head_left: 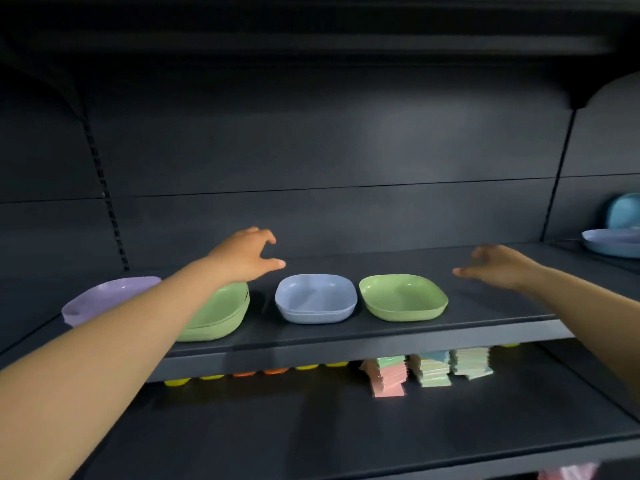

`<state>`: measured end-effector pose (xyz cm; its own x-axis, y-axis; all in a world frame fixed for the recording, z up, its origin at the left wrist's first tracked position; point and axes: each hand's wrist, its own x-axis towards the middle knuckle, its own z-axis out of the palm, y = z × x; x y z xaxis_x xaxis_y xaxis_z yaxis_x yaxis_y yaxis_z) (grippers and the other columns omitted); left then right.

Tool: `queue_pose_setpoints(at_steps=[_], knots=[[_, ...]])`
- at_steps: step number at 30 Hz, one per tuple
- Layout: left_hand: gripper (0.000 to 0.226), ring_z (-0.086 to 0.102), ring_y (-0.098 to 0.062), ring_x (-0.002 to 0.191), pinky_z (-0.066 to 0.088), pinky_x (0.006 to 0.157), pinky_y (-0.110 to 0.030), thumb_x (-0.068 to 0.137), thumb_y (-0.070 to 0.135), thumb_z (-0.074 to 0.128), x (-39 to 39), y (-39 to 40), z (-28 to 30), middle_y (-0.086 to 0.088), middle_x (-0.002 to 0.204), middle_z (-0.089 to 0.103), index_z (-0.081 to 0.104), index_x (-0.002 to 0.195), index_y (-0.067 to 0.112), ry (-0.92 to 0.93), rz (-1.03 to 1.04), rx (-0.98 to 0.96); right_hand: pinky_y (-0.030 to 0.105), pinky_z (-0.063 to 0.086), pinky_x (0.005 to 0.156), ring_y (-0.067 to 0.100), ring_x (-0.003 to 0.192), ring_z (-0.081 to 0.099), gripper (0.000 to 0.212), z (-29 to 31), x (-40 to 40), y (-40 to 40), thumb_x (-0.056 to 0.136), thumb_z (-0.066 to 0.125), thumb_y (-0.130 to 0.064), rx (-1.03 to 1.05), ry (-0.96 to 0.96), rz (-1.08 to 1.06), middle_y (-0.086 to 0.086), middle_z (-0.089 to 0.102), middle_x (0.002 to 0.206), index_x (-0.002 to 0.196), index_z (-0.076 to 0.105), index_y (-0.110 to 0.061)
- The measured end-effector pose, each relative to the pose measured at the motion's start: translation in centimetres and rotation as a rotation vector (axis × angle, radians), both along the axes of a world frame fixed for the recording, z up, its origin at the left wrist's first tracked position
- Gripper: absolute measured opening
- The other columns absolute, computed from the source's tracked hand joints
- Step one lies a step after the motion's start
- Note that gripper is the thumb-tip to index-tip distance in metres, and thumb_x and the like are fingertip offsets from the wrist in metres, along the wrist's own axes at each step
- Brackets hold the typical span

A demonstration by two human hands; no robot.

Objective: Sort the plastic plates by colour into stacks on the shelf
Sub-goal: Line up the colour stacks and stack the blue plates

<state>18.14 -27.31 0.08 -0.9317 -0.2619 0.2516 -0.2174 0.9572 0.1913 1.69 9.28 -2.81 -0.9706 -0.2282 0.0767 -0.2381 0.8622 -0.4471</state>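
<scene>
Both your hands are empty, fingers loose — left hand (pixel 247 252), right hand (pixel 498 266). Lone green plate (pixel 403 297) sits right of the blue stack (pixel 316 298) — probably light, stiff, slick; pinch its rim.

The scene is dim, with a soft pale patch of light on the back panel (pixel 391 140) at upper centre; the corners fall into near-black. Wide-angle distortion bows the shelf (pixel 346 336) edges; the right hand (pixel 498 266) is motion-blurred, and everything looks soft.
</scene>
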Motion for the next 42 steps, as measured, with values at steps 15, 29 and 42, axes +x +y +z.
queue_pose_setpoints(at_steps=[15,29,42], knots=[[0.061,0.037,-0.023,0.131,0.033,0.102,-0.035,0.090,0.051,0.050,-16.2,30.2,2.8,-0.002,0.141,0.040,0.035,0.141,0.022,-0.124,-0.233,-0.251,0.038,0.028,0.112,0.030,0.137,0.027,0.078,6.3,-6.9,19.8,0.082,0.061,-0.054,0.419,0.291,0.174,0.008,0.034,0.148,0.145,0.032,-0.018],[0.064,0.036,-0.024,0.131,0.036,0.098,-0.034,0.090,0.052,0.052,-29.0,53.8,2.8,-0.003,0.140,0.040,0.034,0.142,0.021,-0.149,-0.363,-0.163,0.039,0.034,0.103,0.027,0.131,0.030,0.068,7.1,-14.0,41.1,0.081,0.060,-0.054,0.380,0.340,0.095,0.005,0.041,0.139,0.139,0.039,-0.025],[0.074,0.040,-0.022,0.131,0.036,0.099,-0.030,0.085,0.057,0.056,-43.2,59.3,0.4,-0.003,0.148,0.036,0.032,0.144,0.018,-0.260,-0.292,0.036,0.028,0.034,0.086,0.019,0.112,0.044,0.050,4.9,-23.9,51.2,0.081,0.066,-0.044,0.287,0.224,0.090,-0.003,0.050,0.120,0.125,0.049,-0.028]])
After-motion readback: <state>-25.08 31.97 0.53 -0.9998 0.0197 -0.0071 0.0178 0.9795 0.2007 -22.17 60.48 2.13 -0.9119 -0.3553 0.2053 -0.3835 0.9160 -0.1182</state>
